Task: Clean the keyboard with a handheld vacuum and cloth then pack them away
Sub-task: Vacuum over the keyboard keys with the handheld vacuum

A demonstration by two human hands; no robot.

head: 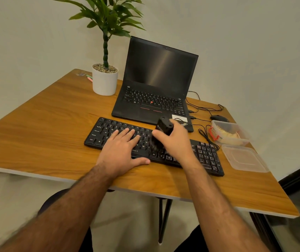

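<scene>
A black keyboard (207, 157) lies across the wooden table (45, 124) in front of me. My left hand (121, 150) rests flat on its left half, fingers straight over the keys and thumb along the front edge. My right hand (174, 140) grips a small black handheld vacuum (163, 127) held upright, its brush end down on the keys near the keyboard's middle. A clear plastic box (243, 137) at the right holds a yellowish cloth (225, 132).
An open black laptop (156, 84) stands behind the keyboard, a white potted plant (105, 82) to its left. A black mouse (219, 118) and cables (202, 106) lie at the right rear. The box's clear lid (243, 159) sits near the right edge.
</scene>
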